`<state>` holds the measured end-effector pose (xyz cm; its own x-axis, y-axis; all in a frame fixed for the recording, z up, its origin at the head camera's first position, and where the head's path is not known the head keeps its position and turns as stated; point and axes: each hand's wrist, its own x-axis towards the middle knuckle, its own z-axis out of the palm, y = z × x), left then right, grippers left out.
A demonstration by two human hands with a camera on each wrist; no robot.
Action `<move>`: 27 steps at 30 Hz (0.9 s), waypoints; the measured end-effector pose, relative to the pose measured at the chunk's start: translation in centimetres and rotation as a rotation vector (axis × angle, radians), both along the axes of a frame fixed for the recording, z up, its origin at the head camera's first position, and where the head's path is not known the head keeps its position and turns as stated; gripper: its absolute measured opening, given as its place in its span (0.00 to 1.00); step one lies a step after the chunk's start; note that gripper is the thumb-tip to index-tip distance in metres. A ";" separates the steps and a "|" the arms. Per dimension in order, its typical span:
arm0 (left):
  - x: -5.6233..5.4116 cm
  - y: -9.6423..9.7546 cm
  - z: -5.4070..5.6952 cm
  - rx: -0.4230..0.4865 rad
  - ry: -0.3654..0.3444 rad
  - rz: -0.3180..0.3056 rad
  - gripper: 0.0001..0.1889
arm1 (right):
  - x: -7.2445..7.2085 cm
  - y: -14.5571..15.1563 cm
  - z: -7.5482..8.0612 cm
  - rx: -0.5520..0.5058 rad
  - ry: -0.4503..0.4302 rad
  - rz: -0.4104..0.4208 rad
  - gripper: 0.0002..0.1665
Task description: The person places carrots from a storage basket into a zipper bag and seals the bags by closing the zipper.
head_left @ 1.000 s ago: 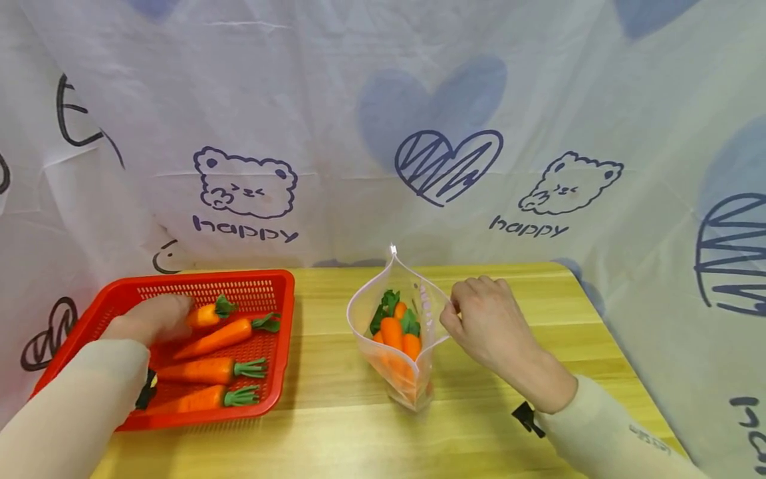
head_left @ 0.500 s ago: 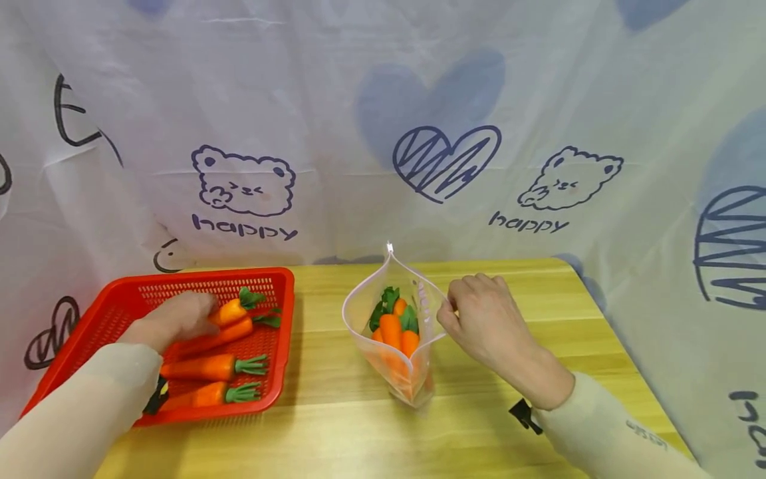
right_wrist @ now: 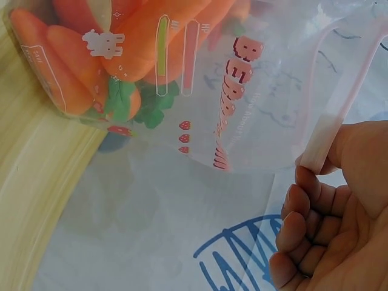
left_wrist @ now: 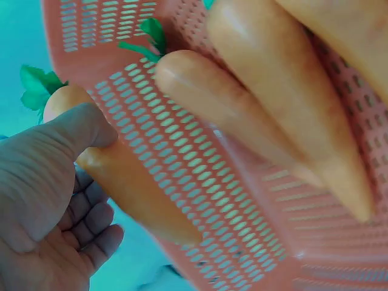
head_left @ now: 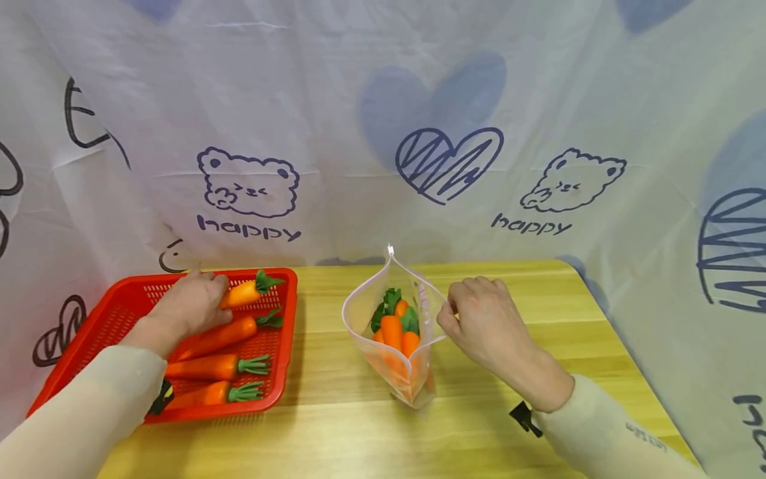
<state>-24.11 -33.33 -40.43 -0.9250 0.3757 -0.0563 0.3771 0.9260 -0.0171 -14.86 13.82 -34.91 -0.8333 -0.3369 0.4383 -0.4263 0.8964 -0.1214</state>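
Note:
My left hand (head_left: 194, 303) pinches a carrot (left_wrist: 130, 182) between thumb and fingers, over the far side of the red basket (head_left: 287, 346). That carrot's leafy green top points right in the head view. Below it in the basket lie several more carrots (head_left: 206, 367), green ends to the right. With thumb and fingertips, my right hand (head_left: 487, 322) pinches the right edge of a clear zip bag's (right_wrist: 267, 121) mouth. The bag stands upright and gapes wide, with several carrots (head_left: 391, 330) and green tops inside. Printed lettering and strawberries show on its side in the right wrist view.
The wooden table (head_left: 335, 439) carries both basket and bag, with a gap between them. A white cloth (head_left: 341, 133) printed with hearts and bears hangs behind and along both sides. A black clip-like piece (head_left: 525, 419) sits under the right cuff.
My left hand has moved right and toward the back of the basket, lifting the carrot off the others. My right hand keeps its hold on the bag's edge.

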 end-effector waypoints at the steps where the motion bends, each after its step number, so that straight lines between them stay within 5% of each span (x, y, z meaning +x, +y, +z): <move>1: 0.1 0.3 0.2 -0.016 0.026 -0.016 0.22 | 0.1 0.1 0.0 0.000 -0.001 -0.002 0.13; 6: 0.8 1.9 1.6 -0.064 0.111 -0.078 0.26 | 0.3 0.3 0.1 0.000 -0.003 -0.014 0.14; 20: 4.2 5.8 7.9 -0.099 0.177 -0.145 0.29 | 0.2 0.6 0.2 -0.012 0.008 -0.002 0.13; 27: 5.7 7.2 10.2 -0.110 0.204 -0.201 0.25 | 0.1 0.2 0.3 -0.013 0.004 -0.001 0.13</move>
<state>-18.41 -26.09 -30.22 -0.8291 0.5543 0.0728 0.5311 0.8216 -0.2074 -14.75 14.01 -34.58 -0.8318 -0.3306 0.4459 -0.4263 0.8949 -0.1317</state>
